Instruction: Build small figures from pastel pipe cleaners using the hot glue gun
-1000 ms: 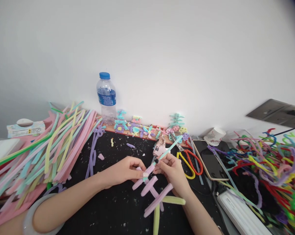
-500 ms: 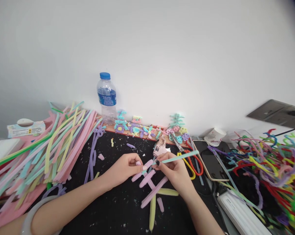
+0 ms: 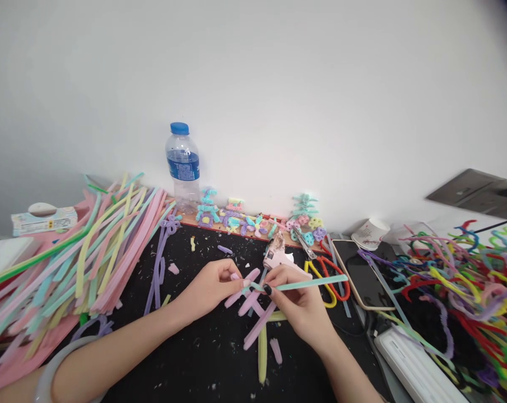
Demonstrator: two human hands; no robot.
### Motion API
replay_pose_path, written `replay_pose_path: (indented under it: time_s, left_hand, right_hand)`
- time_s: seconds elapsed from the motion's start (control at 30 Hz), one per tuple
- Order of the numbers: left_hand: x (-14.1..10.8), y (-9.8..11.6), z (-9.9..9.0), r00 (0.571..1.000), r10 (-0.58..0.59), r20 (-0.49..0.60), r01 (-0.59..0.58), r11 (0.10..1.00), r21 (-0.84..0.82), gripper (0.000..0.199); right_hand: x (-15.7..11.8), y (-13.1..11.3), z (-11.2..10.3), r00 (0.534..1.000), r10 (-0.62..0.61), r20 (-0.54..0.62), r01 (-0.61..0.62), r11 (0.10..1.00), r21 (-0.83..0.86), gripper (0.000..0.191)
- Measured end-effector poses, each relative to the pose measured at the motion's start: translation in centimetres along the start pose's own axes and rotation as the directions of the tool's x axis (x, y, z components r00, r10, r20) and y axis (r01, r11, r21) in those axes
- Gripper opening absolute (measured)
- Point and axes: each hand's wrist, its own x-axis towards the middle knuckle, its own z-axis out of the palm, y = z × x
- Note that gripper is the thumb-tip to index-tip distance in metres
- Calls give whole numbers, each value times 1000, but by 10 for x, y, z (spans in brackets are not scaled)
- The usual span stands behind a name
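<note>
In my left hand (image 3: 220,281), thumb and finger pinch the top of a pink pipe-cleaner piece (image 3: 249,302) made of short crossing bars. My right hand (image 3: 297,294) pinches a mint-green pipe cleaner (image 3: 316,282), its long free end pointing right and its other end running to the pink piece at my left fingertips. Whether it is wrapped around the pink bars there I cannot tell. Below them, a yellow pipe cleaner (image 3: 262,355) and a short pink stub (image 3: 275,351) lie on the black table. A pink glue gun (image 3: 276,256) rests just behind my right hand.
Pastel pipe cleaners (image 3: 110,246) are heaped at left, twisted coloured ones (image 3: 480,302) at right. A plastic bottle (image 3: 183,168) and small finished pipe-cleaner shapes (image 3: 257,224) stand along the wall. Scissors (image 3: 326,282), a phone (image 3: 364,277), a paper cup (image 3: 371,232) and a white power strip (image 3: 413,366) lie right.
My right hand has shifted slightly right, and a stretch of mint pipe cleaner now shows between my two hands. The pink piece has moved a little left and up.
</note>
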Motion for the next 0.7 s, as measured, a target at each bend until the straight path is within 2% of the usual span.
replay_pose_path:
  time_s: [0.17, 0.33, 0.5, 0.7]
  left_hand:
    - [0, 2, -1, 998, -27, -61, 26, 999, -19, 19]
    - [3, -4, -4, 995, -9, -98, 1, 997, -81, 20]
    - [4, -8, -4, 990, -12, -138, -10, 987, -162, 22]
    - [0, -1, -3, 995, -59, -83, 36, 966, -257, 25]
  right_hand:
    - [-2, -5, 2, 995, -10, 99, 17, 997, -76, 10]
    - [-1, -9, 5, 983, -37, 180, 67, 984, -168, 10]
    - [-1, -8, 5, 983, -57, 177, 99, 965, -243, 12]
    - [-1, -7, 4, 984, -104, 143, 148, 925, -349, 15]
